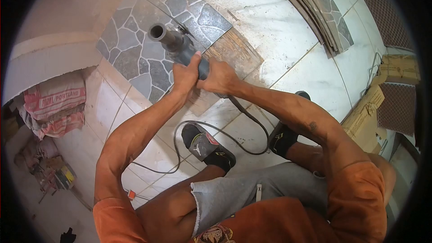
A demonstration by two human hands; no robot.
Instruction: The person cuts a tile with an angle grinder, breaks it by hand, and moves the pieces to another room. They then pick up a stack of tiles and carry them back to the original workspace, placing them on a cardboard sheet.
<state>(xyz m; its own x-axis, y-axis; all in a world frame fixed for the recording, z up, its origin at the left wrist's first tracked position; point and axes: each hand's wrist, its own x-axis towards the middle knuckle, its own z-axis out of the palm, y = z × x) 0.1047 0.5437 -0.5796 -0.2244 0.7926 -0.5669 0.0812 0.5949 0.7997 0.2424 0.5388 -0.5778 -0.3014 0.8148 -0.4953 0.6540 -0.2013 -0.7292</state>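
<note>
Both my hands grip a corded power tool with a dark grey-blue body, which looks like an angle grinder (182,54). A wide black tube with an open round end sticks out at its front. My left hand (184,74) wraps the body on its left side, thumb lying along the top. Just behind it, my right hand (220,77) is closed round the rear part. The tool's head is over a grey stone-pattern tile (128,36), and a thin dark line runs across the tile ahead of it. Whether the tool touches the tile is hidden.
A worn wooden board (236,51) lies under the tile. The black power cord (240,110) loops across the floor between my feet. Stacked tiles (315,13) stand at upper right, cardboard boxes (364,117) at right. Cement bags (56,101) are at left.
</note>
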